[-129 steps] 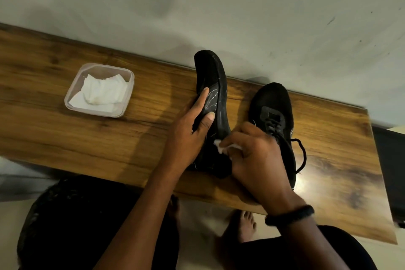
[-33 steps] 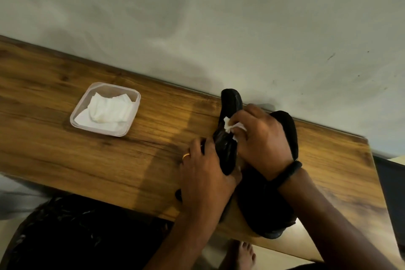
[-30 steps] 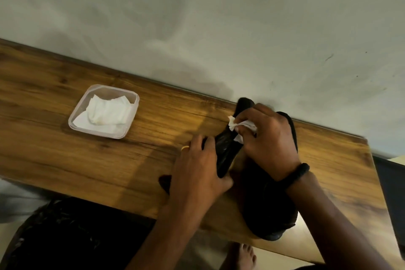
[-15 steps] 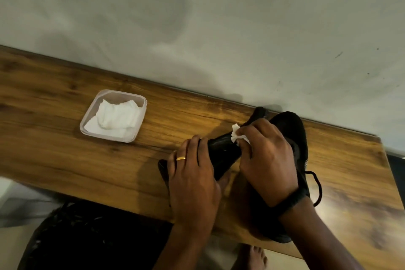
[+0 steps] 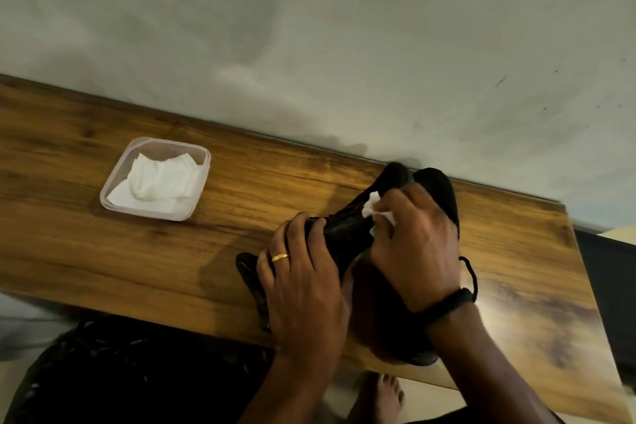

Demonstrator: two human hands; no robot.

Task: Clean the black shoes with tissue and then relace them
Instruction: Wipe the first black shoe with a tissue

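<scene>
Wood-grain tabletop (image 5: 103, 251) against a stained grey wall (image 5: 309, 45), clear tub (image 5: 165, 141) of folded tissues (image 5: 158, 179) at its left, left hand (image 5: 303, 286) gripping a black shoe (image 5: 347, 227) near the front edge, right hand (image 5: 420, 244) pinching a tissue (image 5: 373, 205) against it, second shoe (image 5: 444, 193) just behind.

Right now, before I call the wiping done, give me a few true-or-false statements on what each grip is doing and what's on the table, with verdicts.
1. The right grip presses a white tissue against the black shoe being held. True.
2. The left grip lies flat on the table, off that shoe. False: its fingers curl round the black shoe.
3. The plastic tub is empty. False: the plastic tub holds spare tissues.
4. A second black shoe lies on the table beneath the right grip. True.
</scene>
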